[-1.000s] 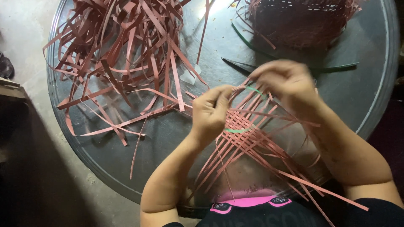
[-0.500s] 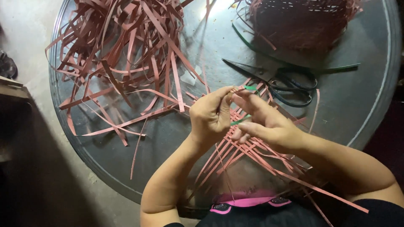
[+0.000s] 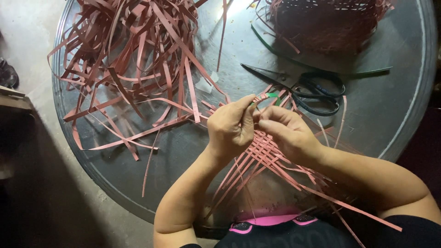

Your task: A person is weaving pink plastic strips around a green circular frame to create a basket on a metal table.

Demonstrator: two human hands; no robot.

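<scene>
Black-handled scissors (image 3: 317, 92) and a loose heap of red strips (image 3: 133, 64) on the round metal counter (image 3: 395, 119); woven basket (image 3: 330, 23) beyond.

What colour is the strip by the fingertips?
Green: a short green strip amid reddish-brown strips, seen in the head view.

Dim overall; light falls from above, leaving a white glare patch at the far edge of the round metal table (image 3: 395, 115) (mid-top). Left floor sinks into shadow, and corners darken and bend slightly.
</scene>
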